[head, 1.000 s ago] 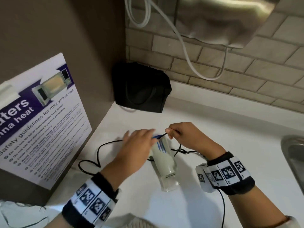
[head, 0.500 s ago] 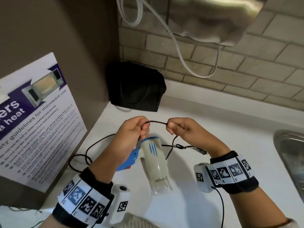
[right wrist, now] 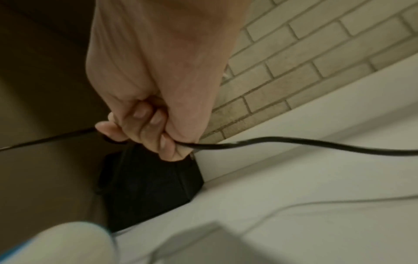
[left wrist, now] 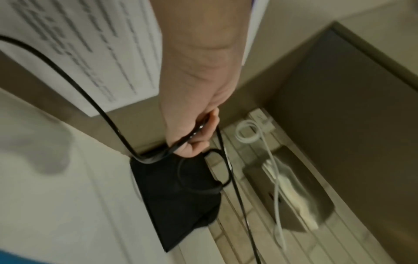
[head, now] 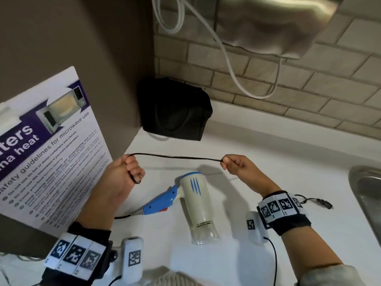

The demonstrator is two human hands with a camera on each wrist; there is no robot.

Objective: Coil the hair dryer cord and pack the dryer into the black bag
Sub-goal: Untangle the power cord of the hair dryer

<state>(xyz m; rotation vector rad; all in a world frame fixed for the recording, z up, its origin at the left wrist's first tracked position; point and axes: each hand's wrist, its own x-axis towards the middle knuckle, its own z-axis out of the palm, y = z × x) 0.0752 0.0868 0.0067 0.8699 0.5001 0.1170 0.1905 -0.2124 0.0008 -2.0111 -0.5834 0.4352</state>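
A white hair dryer (head: 198, 205) with a blue handle lies on the white counter (head: 268, 162), nozzle toward me. Its thin black cord (head: 175, 157) stretches taut in the air between my two hands, above the dryer. My left hand (head: 127, 172) grips the cord in a fist, with a small loop hanging below the fingers (left wrist: 196, 141). My right hand (head: 233, 165) pinches the cord (right wrist: 294, 142) with curled fingers (right wrist: 156, 128). The cord's plug (head: 324, 204) lies on the counter behind my right wrist. The black bag (head: 175, 110) stands in the far corner, its opening hidden.
A microwave safety poster (head: 47, 145) leans on the brown wall at left. A steel sink (head: 369, 199) lies at the right edge. A metal dispenser (head: 278, 21) with white cables (head: 226, 58) hangs on the tiled wall above the bag.
My hands have moved apart and lifted off the dryer, drawing the cord out straight between them. The dryer now lies uncovered on the counter.
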